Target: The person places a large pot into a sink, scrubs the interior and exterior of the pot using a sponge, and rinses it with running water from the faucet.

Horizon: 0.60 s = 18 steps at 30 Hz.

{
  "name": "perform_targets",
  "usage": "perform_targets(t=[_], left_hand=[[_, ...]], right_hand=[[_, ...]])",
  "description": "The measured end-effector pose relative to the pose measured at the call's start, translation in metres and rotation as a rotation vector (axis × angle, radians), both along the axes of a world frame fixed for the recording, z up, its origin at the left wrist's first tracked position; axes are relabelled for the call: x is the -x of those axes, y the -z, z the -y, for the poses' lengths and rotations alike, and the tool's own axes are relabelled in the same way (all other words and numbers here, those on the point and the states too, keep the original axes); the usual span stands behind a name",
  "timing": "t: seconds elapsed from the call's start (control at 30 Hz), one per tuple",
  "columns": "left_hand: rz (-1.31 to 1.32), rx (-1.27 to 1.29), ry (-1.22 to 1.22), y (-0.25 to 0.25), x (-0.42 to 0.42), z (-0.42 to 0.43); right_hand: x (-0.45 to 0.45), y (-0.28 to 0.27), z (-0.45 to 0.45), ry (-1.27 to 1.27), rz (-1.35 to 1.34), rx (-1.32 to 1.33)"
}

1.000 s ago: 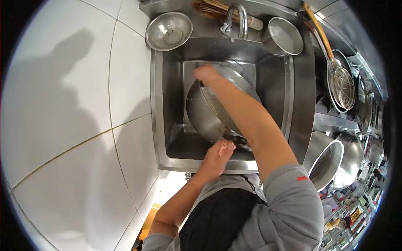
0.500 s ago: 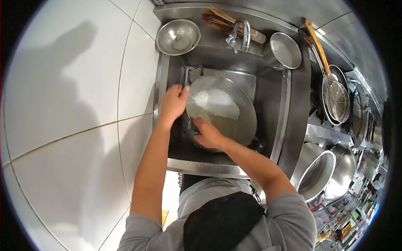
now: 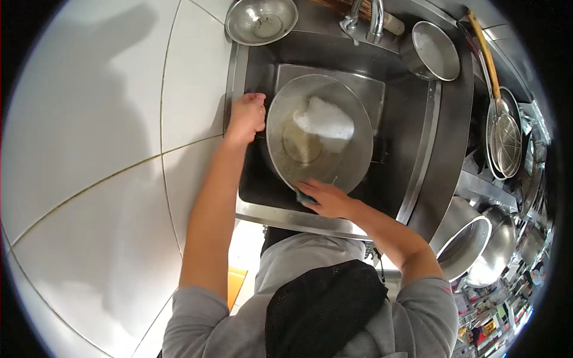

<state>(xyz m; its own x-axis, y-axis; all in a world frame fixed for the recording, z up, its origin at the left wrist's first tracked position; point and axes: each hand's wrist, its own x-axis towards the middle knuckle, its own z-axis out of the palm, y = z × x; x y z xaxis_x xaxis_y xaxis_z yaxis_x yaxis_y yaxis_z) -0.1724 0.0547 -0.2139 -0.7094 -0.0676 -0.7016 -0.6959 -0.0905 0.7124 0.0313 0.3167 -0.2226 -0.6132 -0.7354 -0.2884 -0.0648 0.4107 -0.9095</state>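
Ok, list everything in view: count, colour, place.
Sink: 1, grey, centre
Large bowl: 1, silver, in sink
Foam: 1 patch, white, inside large bowl
Pad: 1, dark green, large bowl's near rim
Faucet: 1, silver, behind sink
Brush: 1, brownish, behind faucet
Small bowl: 1, silver, sink's far left corner
Small pot: 1, silver, sink's far right corner
Strainer: 1, silver, right of sink
Large pot: 1, silver, lower right
Other metalware: several, silver, right
Shelved goods: many, mixed, far right
Tiles: several, white, left
Mesh cloth: 1, black, bottom
Sleeves: 2, grey, bottom
Left hand: 1, bare, left of large bowl
Right hand: 1, bare, on pad
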Motion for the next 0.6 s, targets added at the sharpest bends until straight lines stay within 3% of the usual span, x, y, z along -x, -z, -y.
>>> perform_targets(t=[0.1,0.17,0.2,0.3,0.37,0.5,0.57,0.6], left_hand=[[0.005,0.030,-0.056,-0.032,-0.023,-0.030],[-0.042,0.085,-0.051,-0.034,-0.028,-0.035],[-0.035,0.092,-0.045,-0.037,-0.029,-0.035],[-0.043,0.105,-0.120,-0.044,-0.023,-0.040],[-0.068,0.111,-0.098,-0.045,-0.031,-0.041],[-0.027,0.065,-0.137,-0.044,-0.041,-0.039],[-0.043,0.085,-0.125,-0.046,-0.048,-0.041],[-0.044,0.090,-0.118,-0.046,-0.054,-0.044]], right_hand=[[0.020,0.019,0.076,0.426,-0.065,0.185],[0.072,0.003,0.114,0.797,0.603,0.403],[0.079,0.010,0.120,0.802,0.612,0.408],[0.072,0.035,0.123,0.933,0.385,0.472],[0.024,0.042,0.102,0.608,0.043,0.307],[0.014,0.021,0.078,0.436,0.180,0.252],[0.046,0.030,0.114,0.762,0.024,0.244],[0.079,0.020,0.131,0.998,0.097,0.255]])
